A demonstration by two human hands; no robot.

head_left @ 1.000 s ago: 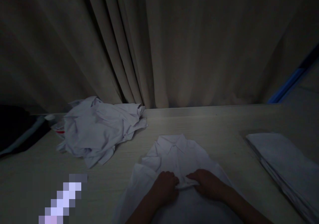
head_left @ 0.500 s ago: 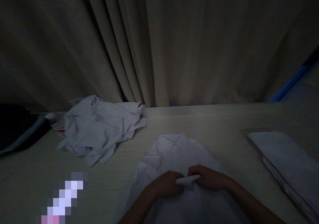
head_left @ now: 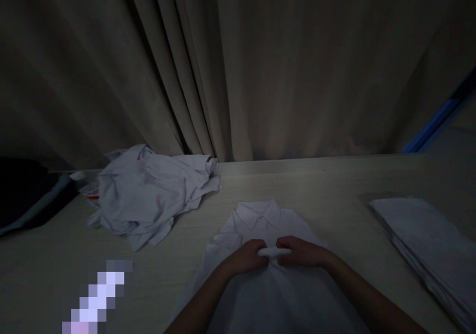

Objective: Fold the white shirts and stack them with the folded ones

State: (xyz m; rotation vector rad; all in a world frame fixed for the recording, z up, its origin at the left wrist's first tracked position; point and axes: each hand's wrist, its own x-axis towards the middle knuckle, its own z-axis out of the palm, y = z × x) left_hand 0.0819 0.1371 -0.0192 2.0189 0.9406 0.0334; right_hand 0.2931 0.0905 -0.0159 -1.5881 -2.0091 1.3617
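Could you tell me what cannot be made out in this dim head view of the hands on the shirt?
- Head view: the front of the white shirt under the left hand and right hand; the fingers cover it.
- Folded stack: cut off by the right edge.
- Dark item: cut by the left edge, too dim.
- Pixelated patch: blurred.

Hands at a white shirt on the bench

Left hand (head_left: pixel 247 257) and right hand (head_left: pixel 301 252) pinched a fold of the flat white collared shirt (head_left: pixel 266 225) on the pale wooden bench (head_left: pixel 334 185).
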